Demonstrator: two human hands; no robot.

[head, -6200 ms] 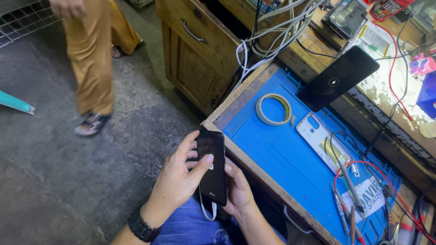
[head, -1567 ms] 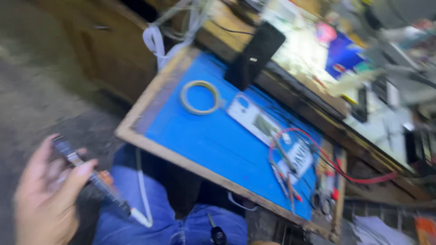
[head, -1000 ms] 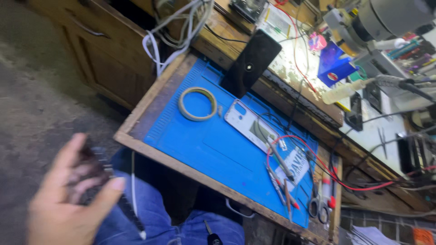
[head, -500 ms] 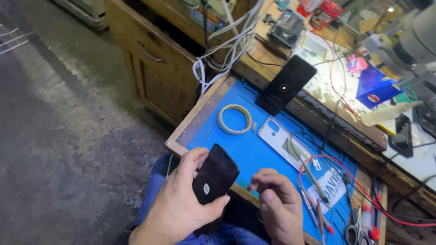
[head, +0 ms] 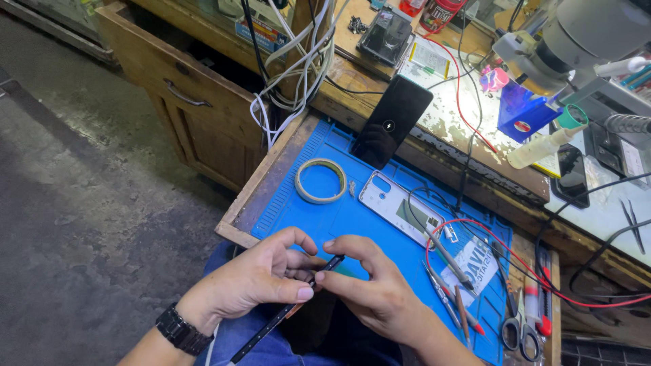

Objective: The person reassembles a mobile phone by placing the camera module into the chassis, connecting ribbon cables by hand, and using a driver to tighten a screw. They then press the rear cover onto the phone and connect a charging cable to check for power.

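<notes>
Black phone (head: pixel 288 310), seen edge-on, pinched between both hands over the near lip of the blue mat (head: pixel 352 217).
The left hand (head: pixel 254 285) is closed on its edge with thumb and fingers; the right hand (head: pixel 380 291) clamps its top end. It looks like an inspecting or seam-working step, and the next move calls for a steady grip. On the mat lie a tape ring (head: pixel 321 180), a white phone frame (head: pixel 400 211), probes and scissors (head: pixel 521 332); a dark phone (head: pixel 392 122) leans against the cluttered wooden bench (head: pixel 434 146) above a concrete floor (head: pixel 81 203).

Dark phone screen (head: pixel 391 122) propped behind blue mat (head: pixel 352 217).
</notes>
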